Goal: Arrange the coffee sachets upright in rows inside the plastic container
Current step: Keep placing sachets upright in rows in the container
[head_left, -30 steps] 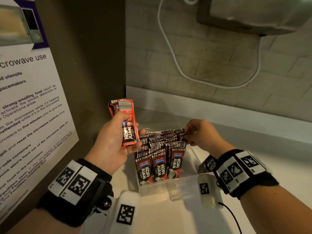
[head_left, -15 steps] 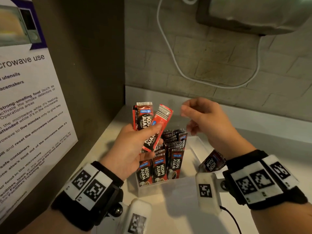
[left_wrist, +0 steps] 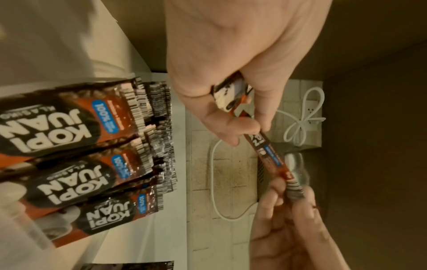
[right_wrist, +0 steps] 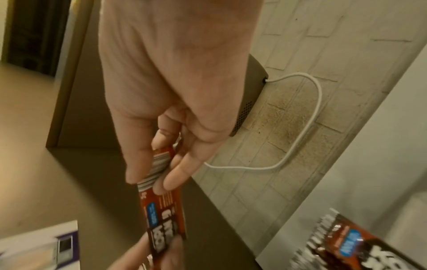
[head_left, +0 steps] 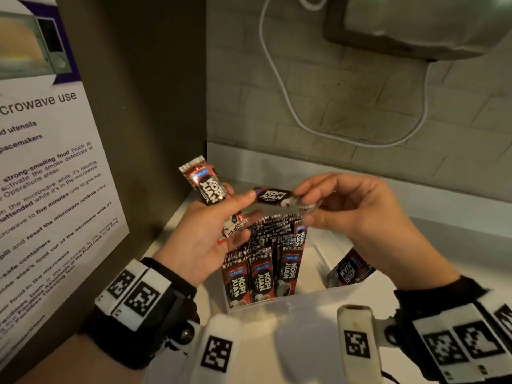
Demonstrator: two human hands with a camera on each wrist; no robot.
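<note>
both hands (head_left: 357,212) pinching one sachet (head_left: 273,196), left (head_left: 205,231) gripping another (head_left: 206,187)

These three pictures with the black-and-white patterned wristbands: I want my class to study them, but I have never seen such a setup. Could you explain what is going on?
There is no machine here: a person works with bare hands, wearing one camera on the head and one on each wrist. The head view looks down at both hands; each wrist view looks along its own hand.

On the white counter stands a clear plastic container with red-and-black Kopi Juan coffee sachets standing upright in rows. One loose sachet lies in its right part.

The left hand grips a small bundle of sachets. The right hand pinches one end of a single sachet, while the left fingers hold its other end.
</note>
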